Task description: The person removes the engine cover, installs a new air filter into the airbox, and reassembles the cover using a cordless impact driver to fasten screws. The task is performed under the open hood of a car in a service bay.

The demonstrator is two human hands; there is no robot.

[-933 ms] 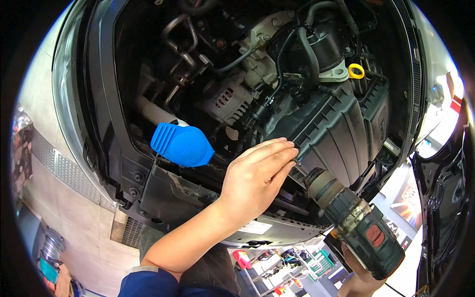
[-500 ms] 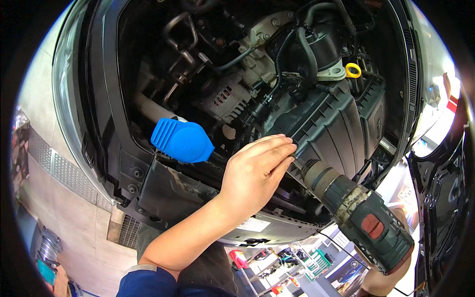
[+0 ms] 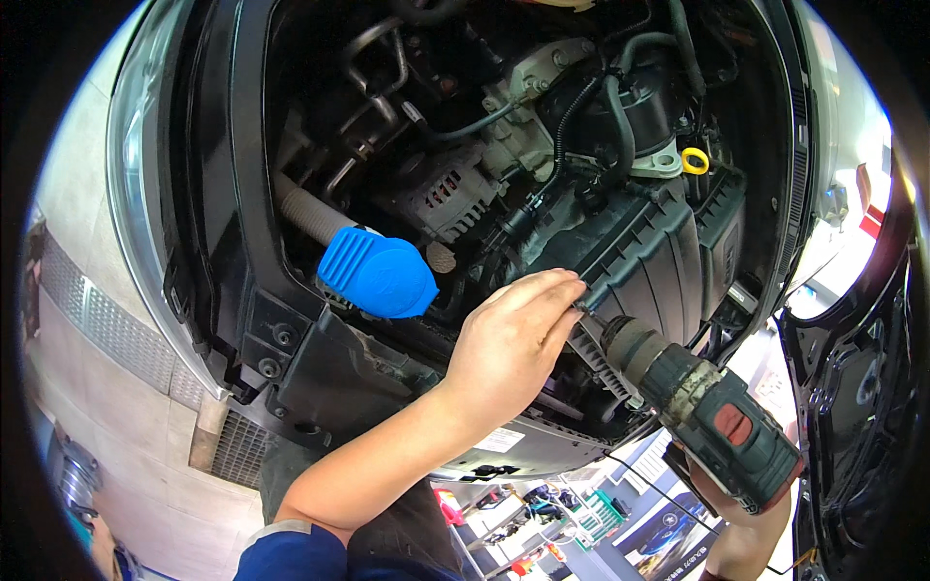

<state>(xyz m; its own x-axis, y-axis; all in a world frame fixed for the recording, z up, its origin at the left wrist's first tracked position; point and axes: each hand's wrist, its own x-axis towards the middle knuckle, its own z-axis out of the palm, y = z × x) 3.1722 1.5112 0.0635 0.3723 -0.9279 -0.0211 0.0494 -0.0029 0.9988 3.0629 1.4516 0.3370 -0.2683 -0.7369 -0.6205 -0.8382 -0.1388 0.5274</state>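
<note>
A cordless drill, dark green with a red patch and a worn chuck, is held in my right hand. Most of that hand's fingers are hidden behind the tool's body. My left hand is closed, its fingertips pinched together just ahead of the chuck, by the drill's tip. What small piece lies between them is too covered to make out. Both hands are over the front edge of the ribbed black air filter housing. A blue reservoir cap stands up to the left of my left hand.
The engine bay holds an alternator, hoses and a yellow dipstick ring. A dark body panel rises at the right. Beyond the front edge is a shelf rack with tools. A metal floor grating runs at the left.
The whole view has shifted slightly, so the engine bay sits a little further right. Drill and left hand keep nearly the same position together at the housing's front edge.
</note>
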